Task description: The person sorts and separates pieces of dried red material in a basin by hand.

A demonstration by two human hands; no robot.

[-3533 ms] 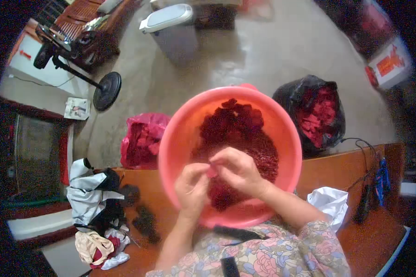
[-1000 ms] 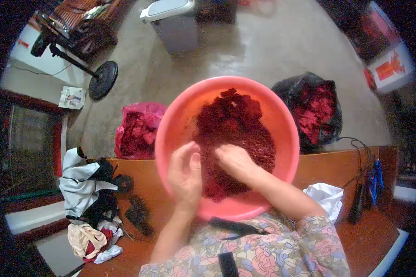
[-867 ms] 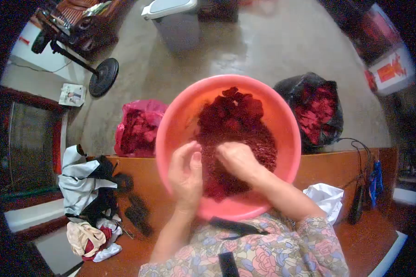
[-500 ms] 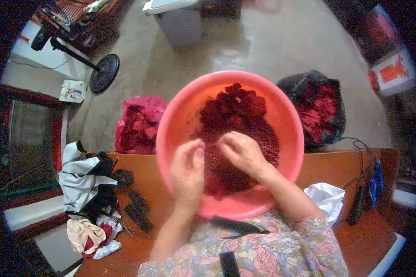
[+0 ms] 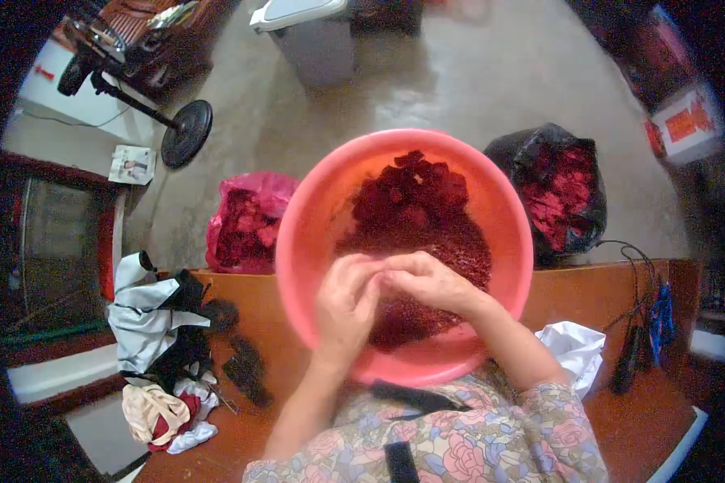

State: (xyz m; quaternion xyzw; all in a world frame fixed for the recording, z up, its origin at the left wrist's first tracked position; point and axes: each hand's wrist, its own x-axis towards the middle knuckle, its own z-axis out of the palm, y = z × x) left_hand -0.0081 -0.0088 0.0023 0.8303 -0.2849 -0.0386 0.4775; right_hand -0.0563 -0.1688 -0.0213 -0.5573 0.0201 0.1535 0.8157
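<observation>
A round pink basin (image 5: 411, 369) rests against my lap. Dark red clumps (image 5: 411, 189) lie at its far side, with small reddish loose bits (image 5: 459, 249) nearer to me. Over the basin, my left hand (image 5: 349, 298) and my right hand (image 5: 428, 280) meet at the fingertips, both closed. Whatever is between the fingers is hidden or too small to name.
A pink bag (image 5: 254, 221) of red material stands left of the basin, a black bag (image 5: 560, 189) of similar material right. Clothes (image 5: 157, 414) and a white bag (image 5: 572, 350) lie on the wooden bench (image 5: 193, 459). Beyond are a fan base (image 5: 187, 134) and a grey bin (image 5: 314, 48).
My hands were apart over the basin, the left one more open. Now they have come together at the fingertips, a little nearer to me.
</observation>
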